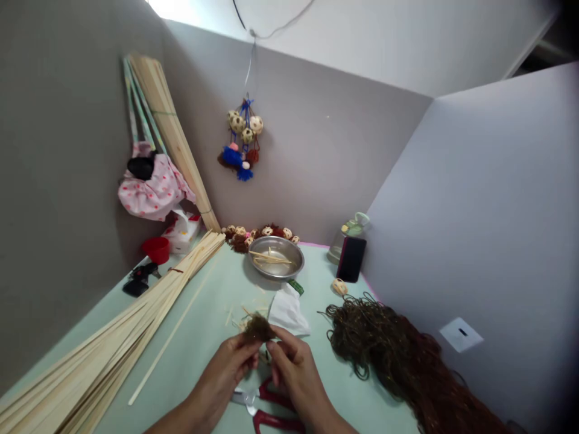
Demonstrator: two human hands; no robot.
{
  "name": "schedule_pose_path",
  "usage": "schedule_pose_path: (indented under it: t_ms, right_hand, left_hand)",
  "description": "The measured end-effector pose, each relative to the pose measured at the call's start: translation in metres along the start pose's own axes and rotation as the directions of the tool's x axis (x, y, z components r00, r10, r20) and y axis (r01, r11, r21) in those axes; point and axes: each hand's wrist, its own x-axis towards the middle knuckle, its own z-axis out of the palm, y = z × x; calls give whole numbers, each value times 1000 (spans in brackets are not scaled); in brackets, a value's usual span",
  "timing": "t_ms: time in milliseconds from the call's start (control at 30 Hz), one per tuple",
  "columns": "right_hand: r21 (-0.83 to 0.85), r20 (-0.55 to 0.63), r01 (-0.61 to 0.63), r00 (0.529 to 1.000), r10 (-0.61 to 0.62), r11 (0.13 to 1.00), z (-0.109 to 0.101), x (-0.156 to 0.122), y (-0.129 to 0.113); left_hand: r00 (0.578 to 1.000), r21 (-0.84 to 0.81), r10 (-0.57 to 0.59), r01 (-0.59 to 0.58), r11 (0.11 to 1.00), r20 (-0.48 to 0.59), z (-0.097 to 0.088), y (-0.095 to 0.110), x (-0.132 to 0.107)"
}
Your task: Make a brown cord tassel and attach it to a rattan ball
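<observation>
Between my fingertips is a small brown yarn tassel (259, 328), its fuzzy end pointing away from me. My left hand (228, 367) pinches it from the left, and my right hand (296, 367) closes on it from the other side. Part of a pale woven piece shows beneath the fingers, mostly hidden. Red-handled scissors (275, 416) lie on the table under my right hand. Just beyond the hands are a white cloth or paper (288, 310) and thin pale scraps (235, 315).
Long pale strips (122, 337) lie bundled on the left. A metal bowl (275, 272) holding short strips stands at the back. Brown yarn (384, 349) spreads on the right, near a phone (351, 259) and a glass jug (337, 246). Woven-ball ornaments (245, 129) hang on the wall.
</observation>
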Motion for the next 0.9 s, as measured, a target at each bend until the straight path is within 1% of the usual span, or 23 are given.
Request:
schedule_pose_path:
  t_ms: [33, 100, 167, 233, 300, 367, 400, 467, 533, 567, 633, 700, 767, 833, 900]
  right_hand:
    - [-6, 34, -29, 999, 29, 1000, 2, -1, 3]
    - [-12, 85, -62, 994, 63, 998, 5, -2, 8]
    - [13, 115, -76, 991, 74, 997, 6, -1, 11]
    - [65, 128, -90, 988, 82, 994, 5, 1, 13]
    - [106, 145, -118, 984, 102, 987, 2, 4, 13]
    - [91, 154, -144, 980, 129, 985, -1, 5, 11]
    - [63, 139, -135, 982, 125, 989, -2, 5, 9]
    - [-16, 57, -43, 997, 43, 999, -3, 2, 4]
    - [-90, -19, 71, 997, -73, 993, -2, -2, -3]
    - [-94, -31, 99, 994, -103, 991, -2, -4, -6]
    - [-27, -9, 95, 995, -95, 995, -1, -5, -11]
    - [73, -3, 70, 998, -70, 995, -3, -3, -14]
    - [127, -65, 79, 995, -71, 989, -7, 1, -15]
    - [147, -126, 104, 988, -86, 984, -12, 5, -14]
    - [143, -123, 108, 988, -90, 984, -17, 8, -14]
  left_hand:
    - [1000, -12, -14, 14, 1000, 6, -1, 0, 1]
    - [998, -22, -37, 38, 999, 58, -4, 1, 2]
    - [996, -37, -15, 18, 999, 86, -7, 3, 2]
    - [998, -64, 15, -11, 998, 53, -11, 7, 3]
    - [999, -113, 33, -34, 993, -12, -16, 11, 4]
    - [996, -158, 60, -69, 985, -61, -19, 16, 4]
    - [994, -155, 83, -94, 983, -77, -19, 18, 3]
    - [988, -67, 131, -136, 988, -78, -16, 20, 1]
    - [985, 111, 171, -167, 980, -35, -12, 18, -1]
    - [984, 199, 181, -176, 964, -4, -9, 16, -2]
    - [981, 326, 185, -193, 925, 58, -5, 10, -4]
    - [979, 375, 181, -204, 904, 97, -3, 7, -5]
    - [975, 398, 193, -220, 890, 108, -3, 7, -6]
    - [968, 432, 212, -249, 867, 132, -4, 9, -6]
    - [962, 465, 217, -271, 843, 167, -5, 11, -6]
